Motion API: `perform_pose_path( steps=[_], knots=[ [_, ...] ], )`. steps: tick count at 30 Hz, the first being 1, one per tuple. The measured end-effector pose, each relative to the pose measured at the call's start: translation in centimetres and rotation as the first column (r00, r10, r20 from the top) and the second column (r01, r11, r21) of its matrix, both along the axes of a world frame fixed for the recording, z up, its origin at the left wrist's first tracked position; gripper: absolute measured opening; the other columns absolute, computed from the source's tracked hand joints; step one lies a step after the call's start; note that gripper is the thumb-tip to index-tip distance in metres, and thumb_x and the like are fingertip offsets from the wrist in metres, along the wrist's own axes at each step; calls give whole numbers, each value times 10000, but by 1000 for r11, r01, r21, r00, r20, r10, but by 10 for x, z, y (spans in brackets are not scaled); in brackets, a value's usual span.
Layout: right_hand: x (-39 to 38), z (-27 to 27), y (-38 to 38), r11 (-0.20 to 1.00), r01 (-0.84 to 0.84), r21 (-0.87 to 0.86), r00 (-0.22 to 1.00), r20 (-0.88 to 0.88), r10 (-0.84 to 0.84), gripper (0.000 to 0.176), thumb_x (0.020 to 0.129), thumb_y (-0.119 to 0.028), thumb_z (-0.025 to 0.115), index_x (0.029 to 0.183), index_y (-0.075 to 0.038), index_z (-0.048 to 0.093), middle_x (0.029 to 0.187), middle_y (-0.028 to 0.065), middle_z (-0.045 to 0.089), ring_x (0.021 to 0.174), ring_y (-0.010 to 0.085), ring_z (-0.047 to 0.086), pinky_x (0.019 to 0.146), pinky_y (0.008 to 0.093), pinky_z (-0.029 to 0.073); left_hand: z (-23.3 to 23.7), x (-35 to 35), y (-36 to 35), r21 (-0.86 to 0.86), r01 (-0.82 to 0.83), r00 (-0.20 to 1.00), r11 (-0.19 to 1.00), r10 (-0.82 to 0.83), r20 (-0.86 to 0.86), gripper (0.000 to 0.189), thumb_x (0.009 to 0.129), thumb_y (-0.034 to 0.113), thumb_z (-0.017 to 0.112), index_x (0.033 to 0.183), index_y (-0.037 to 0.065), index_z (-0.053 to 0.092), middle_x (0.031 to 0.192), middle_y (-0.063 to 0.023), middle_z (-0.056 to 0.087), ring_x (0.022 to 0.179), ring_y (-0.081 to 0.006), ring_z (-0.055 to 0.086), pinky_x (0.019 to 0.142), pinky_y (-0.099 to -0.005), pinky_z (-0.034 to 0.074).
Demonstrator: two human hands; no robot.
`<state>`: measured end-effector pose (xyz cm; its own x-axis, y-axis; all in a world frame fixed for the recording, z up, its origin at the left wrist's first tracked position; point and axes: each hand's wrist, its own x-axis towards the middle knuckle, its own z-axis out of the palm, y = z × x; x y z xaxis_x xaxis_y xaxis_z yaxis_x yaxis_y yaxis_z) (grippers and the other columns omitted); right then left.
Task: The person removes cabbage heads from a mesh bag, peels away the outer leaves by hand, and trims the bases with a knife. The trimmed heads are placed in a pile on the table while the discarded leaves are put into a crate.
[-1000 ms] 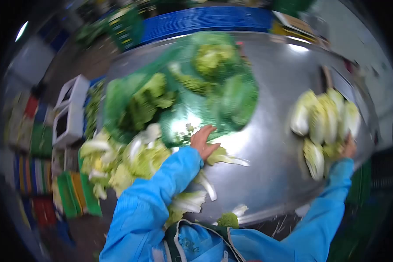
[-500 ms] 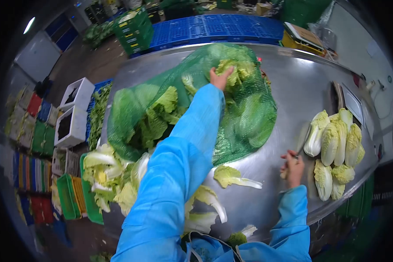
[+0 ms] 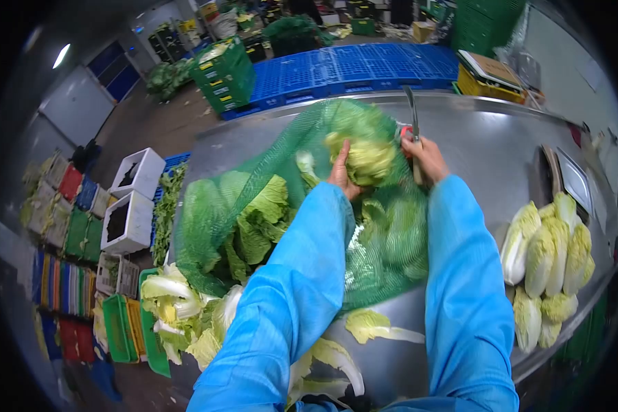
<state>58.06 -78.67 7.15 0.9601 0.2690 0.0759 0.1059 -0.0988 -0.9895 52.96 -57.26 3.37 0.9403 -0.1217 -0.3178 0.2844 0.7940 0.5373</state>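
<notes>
My left hand [image 3: 345, 175] reaches into the mouth of a green mesh bag [image 3: 254, 154] and grips a leafy yellow-green napa cabbage [image 3: 374, 161], slightly blurred. At the bag's right edge, my right hand [image 3: 429, 161] is closed around a knife [image 3: 412, 110], its blade pointing up and away from me. A small red item [image 3: 406, 131] shows beside the blade; I cannot make out what it is. More cabbages lie inside the bag under the mesh. In front of the bag rests a loose leaf [image 3: 374, 326] on the metal table [image 3: 474, 144].
Several trimmed napa cabbages [image 3: 541, 240] are piled on the right, near a metal tray [image 3: 575, 180]. Cut-off leaves [image 3: 172, 299] heap at the left edge above a green crate [image 3: 154, 343]. Behind the table are blue pallets [image 3: 364, 65] and stacked green crates [image 3: 220, 75].
My right hand has brought the knife from the table's right side up to the bag's far right edge. The left hand stays at the cabbage, which has turned. The view has tilted slightly upward.
</notes>
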Motion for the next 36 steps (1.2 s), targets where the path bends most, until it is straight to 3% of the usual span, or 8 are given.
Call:
perform_pose_path(
  steps=[9,13,19,24,27,28,33,36],
  knots=[
    [-96,37,42,975,197,100,922,319,-219,270,864,-179,635,1045,11,575,908,70,626,841,127,576,753,272,465,-55,-27,35,-268,-70,997,961,80,25,527,826,428,621,1160,25,554,1145,-151,608,1042,-308,590,932,-462,465],
    [-115,24,80,979,-144,-142,964,204,172,270,879,-164,609,1087,3,570,948,82,621,888,155,578,798,284,454,-51,-67,34,-146,-75,995,986,85,59,550,868,429,562,1236,26,492,1198,-147,578,1083,-299,568,913,-452,478],
    [-105,-39,98,874,170,-455,903,427,47,401,803,-279,655,1087,-4,587,1049,225,596,959,380,558,844,374,451,-50,-154,60,-19,-12,990,1000,9,-139,622,822,536,585,1307,169,455,1257,-95,554,1160,-322,517,916,-610,389],
    [-85,-48,76,900,-219,-378,975,-40,220,431,806,-334,640,1058,14,609,987,201,643,903,310,614,820,391,465,-66,-128,54,-88,-153,968,984,131,-213,706,756,518,689,1269,75,492,1277,-121,538,1163,-311,518,1004,-526,376],
    [-82,-80,88,731,333,-595,649,707,280,405,834,-289,642,1100,12,588,890,98,648,779,164,584,745,305,479,-83,-120,44,-127,-119,981,985,97,-169,706,749,509,700,1260,65,497,1268,-138,540,1144,-311,531,988,-531,394],
    [-95,-67,94,921,-174,-347,978,47,203,444,814,-338,636,1078,16,596,926,200,659,849,316,635,775,381,479,-77,-122,42,-157,-92,989,983,71,-132,705,747,505,703,1257,63,499,1265,-143,540,1134,-312,538,977,-536,405],
    [-166,-4,106,884,-177,-432,959,126,253,468,824,-306,632,1157,15,560,945,218,653,881,311,640,795,373,477,-18,-169,67,-323,120,993,939,-115,35,624,833,436,630,1267,18,469,1208,-213,559,1072,-345,579,958,-499,461],
    [-239,43,93,920,-275,-278,936,141,323,444,844,-269,621,1185,6,549,983,219,643,916,308,636,815,378,473,27,-245,98,-109,55,996,992,-63,-69,552,871,301,561,1308,-9,430,1251,-204,537,1131,-347,542,1009,-501,406]
  ],
)
